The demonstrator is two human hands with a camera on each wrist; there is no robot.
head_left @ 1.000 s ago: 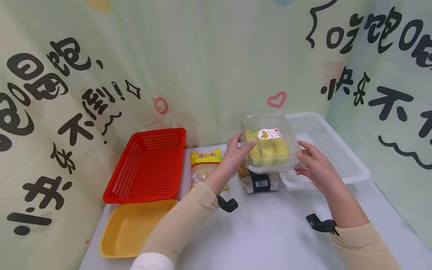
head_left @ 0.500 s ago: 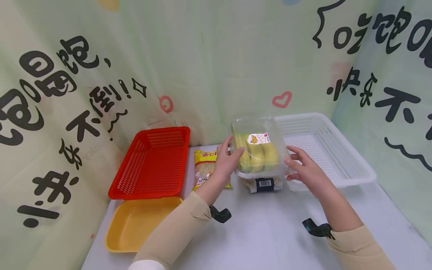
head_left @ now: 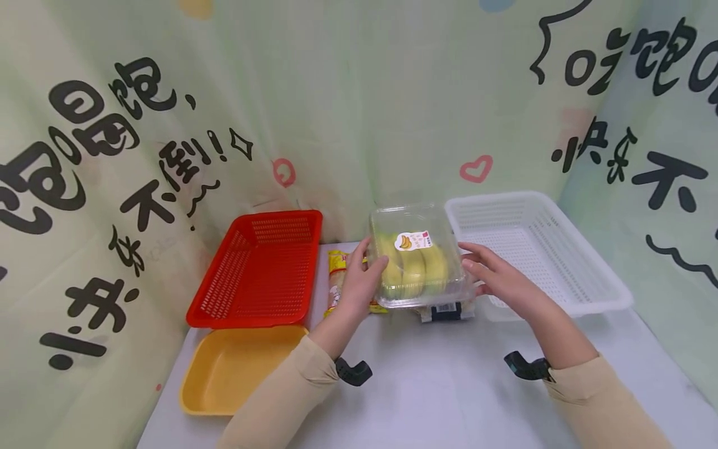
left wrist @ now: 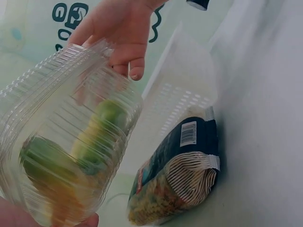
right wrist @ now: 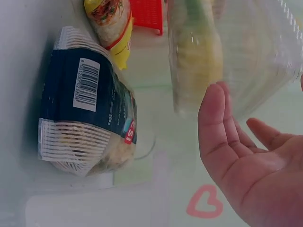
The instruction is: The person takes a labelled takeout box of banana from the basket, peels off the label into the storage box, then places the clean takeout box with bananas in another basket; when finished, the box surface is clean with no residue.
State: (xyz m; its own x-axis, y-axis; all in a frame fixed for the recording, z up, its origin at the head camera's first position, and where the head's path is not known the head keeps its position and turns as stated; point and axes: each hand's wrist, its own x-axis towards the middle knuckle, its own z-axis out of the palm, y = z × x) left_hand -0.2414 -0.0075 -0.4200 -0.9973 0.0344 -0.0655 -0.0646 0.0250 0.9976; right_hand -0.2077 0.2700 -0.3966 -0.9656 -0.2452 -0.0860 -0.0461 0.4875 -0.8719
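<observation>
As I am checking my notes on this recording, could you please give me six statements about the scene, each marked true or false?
1. The left hand holds the clear container. True.
2. In the head view, the red basket is right of the white basket. False: it is to the left.
3. The yellow tray is nearer the person than the red basket. True.
4. The clear container rests inside the white basket. False: it is held outside it.
5. The label on the container has no picture. False: it shows bananas.
6. A barcode shows on the dark blue bag. True.
</observation>
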